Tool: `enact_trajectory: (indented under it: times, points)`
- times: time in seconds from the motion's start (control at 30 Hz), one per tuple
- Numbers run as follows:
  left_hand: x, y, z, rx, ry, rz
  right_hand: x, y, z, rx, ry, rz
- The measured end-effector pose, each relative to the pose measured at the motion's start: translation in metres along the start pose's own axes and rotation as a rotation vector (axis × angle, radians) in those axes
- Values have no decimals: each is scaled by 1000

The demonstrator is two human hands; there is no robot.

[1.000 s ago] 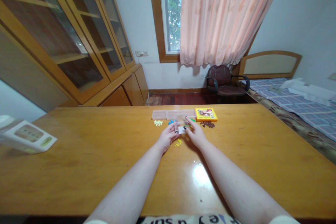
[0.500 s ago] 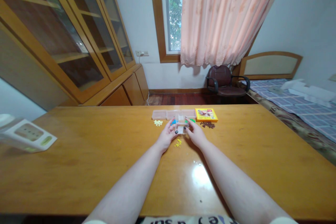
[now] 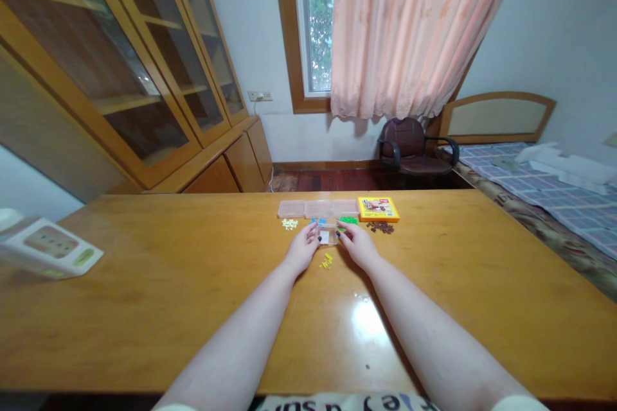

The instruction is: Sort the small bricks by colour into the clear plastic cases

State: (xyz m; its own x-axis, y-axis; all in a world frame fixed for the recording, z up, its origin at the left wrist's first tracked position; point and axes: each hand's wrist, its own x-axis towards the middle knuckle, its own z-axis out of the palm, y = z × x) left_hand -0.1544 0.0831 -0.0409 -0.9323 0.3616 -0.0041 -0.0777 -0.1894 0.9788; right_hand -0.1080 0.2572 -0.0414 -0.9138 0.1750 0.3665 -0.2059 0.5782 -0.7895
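Note:
A small clear plastic box (image 3: 328, 235) is held between my two hands over the middle of the table. My left hand (image 3: 303, 247) grips its left side, thumb at the near edge. On the opposite side my right hand (image 3: 355, 243) has its fingers and thumb on the box. Yellow pieces (image 3: 326, 262) lie in a small heap just in front of it. Behind the box are blue pieces (image 3: 319, 221), partly hidden, and green pieces (image 3: 348, 221). Cream-coloured pieces (image 3: 290, 225) lie off to the left, and dark brown pieces (image 3: 380, 227) to the right.
Clear plastic boxes (image 3: 318, 208) stand in a row behind the pieces, beside a yellow printed box (image 3: 378, 209). A white container (image 3: 48, 245) lies at the table's left. Beyond the wooden table (image 3: 193, 295) are a chair (image 3: 409, 148) and a bed (image 3: 544, 173).
Both hands have lowered the clear box and tilted it differently. The lid-like upper part that stood up is now down, and more of the green pieces and row of boxes shows.

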Motion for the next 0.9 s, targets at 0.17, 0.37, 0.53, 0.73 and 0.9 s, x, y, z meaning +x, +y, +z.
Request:
enact_trajectory:
  times: [0.17, 0.37, 0.53, 0.73, 0.9]
  points:
    - [-3, 7, -7, 386, 75, 98, -3, -7, -1, -76, -31, -16]
    - [-7, 15, -10, 674, 79, 195, -4, -10, -3, -154, -88, 40]
    - [-6, 13, -10, 729, 91, 176, -4, -11, -4, -184, -114, 37]
    - [-7, 17, -9, 1103, 36, 96, -3, -13, -7, -173, -147, 84]
    - [-5, 16, -11, 1118, 62, 107, -4, -19, -12, -227, -111, -25]
